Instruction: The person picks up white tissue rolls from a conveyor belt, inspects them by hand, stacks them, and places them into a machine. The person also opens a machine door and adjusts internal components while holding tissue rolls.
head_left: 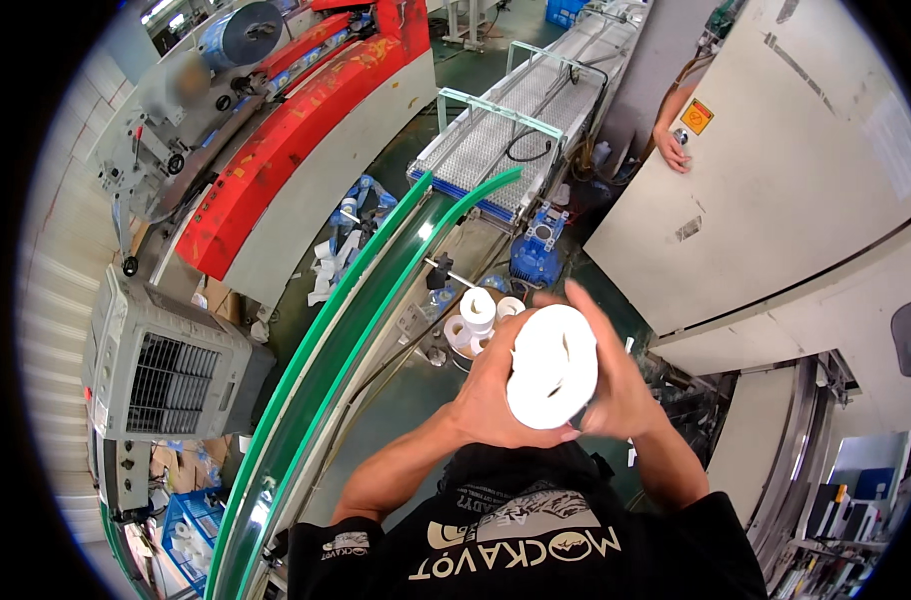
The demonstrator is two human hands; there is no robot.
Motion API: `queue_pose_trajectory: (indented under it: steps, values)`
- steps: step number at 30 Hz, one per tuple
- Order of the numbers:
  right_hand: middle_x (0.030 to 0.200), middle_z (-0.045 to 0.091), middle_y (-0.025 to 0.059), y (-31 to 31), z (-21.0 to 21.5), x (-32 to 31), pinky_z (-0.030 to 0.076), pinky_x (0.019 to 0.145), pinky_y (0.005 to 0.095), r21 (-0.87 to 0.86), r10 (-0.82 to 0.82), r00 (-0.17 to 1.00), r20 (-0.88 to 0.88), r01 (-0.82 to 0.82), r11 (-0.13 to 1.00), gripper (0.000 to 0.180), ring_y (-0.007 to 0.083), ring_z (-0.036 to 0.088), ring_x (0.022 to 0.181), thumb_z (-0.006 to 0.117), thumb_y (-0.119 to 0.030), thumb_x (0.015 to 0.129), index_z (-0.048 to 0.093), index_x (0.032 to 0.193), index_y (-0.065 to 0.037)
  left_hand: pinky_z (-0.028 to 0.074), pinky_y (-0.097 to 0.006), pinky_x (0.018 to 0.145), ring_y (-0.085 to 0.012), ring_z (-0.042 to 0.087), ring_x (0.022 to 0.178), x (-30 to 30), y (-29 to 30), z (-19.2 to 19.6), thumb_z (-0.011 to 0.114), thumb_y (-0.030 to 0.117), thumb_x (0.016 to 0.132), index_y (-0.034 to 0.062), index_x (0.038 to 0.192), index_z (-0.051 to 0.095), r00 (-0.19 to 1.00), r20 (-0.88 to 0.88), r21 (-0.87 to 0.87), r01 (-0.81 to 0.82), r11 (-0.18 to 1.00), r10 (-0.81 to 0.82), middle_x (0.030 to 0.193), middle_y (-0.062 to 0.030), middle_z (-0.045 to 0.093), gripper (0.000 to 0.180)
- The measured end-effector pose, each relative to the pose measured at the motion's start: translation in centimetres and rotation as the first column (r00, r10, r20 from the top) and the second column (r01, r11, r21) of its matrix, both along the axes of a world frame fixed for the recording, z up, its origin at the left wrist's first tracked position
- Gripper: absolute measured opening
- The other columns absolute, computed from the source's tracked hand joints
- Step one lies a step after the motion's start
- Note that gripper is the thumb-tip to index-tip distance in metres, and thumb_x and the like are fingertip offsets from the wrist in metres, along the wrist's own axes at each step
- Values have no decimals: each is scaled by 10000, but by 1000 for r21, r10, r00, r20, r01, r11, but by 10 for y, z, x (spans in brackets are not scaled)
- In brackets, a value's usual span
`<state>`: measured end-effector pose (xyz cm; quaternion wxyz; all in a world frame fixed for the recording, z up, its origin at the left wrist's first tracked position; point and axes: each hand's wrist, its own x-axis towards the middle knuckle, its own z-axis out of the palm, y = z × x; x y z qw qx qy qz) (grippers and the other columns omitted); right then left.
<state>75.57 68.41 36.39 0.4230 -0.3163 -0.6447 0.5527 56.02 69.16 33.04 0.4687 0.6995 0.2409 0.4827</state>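
Close in front of my chest, a bright white toilet paper roll [553, 370] is held between both hands. It is washed out by light, and two dark slits show on it, so I cannot tell if it is one roll or two pressed together. My left hand [488, 395] wraps its left side and underside. Curved along its right side is my right hand [621, 375], slightly blurred, with the fingers reaching up. Just beyond my left hand, several white rolls [478, 308] stand together in a round container whose body is mostly hidden.
A conveyor track with green rails [351, 345] curves along my left toward a metal belt conveyor [521, 130]. A blue motor [538, 250] sits beneath. Red machine [296, 140] and grey air cooler [181, 370] stand left. Another person's hand [673, 148] touches the cream cabinet door [776, 180].
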Motion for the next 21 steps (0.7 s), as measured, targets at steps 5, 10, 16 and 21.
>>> queue_pose_trajectory:
  steps: [5,10,16,21]
  values:
    - [1462,471,198,-3,13,-6,358,1139,394,64,-118,975,189,107,992,1200,263,467,1371,952,-254,617,250,1545,39,444,-422,1008,-301,559,1182,0,6,-6,898,241,601,-27,1428,367,981,-147,-3,-130,992,128,1280,-180,523,1019]
    - [1293,602,167,-3,8,-14,472,1026,353,154,-249,966,64,237,959,945,220,598,1202,930,-210,641,450,1409,56,524,-382,840,-291,654,968,9,6,2,907,254,592,-25,1250,447,975,-32,32,-219,975,220,1077,-178,609,850]
    - [1215,643,132,5,-8,-24,503,985,337,-100,-304,949,-79,296,950,832,188,630,1122,901,-130,633,516,1350,45,533,-352,827,-221,667,964,18,11,-16,917,229,604,-11,1173,461,971,28,-102,-234,967,238,1039,-146,644,768]
    - [1335,584,121,7,-6,-3,429,1074,350,24,-220,972,80,218,976,989,198,555,1251,935,-170,597,445,1433,27,475,-402,1023,-249,546,1249,17,9,-23,923,193,586,7,1451,304,989,139,-252,-10,968,47,1335,-173,516,1080]
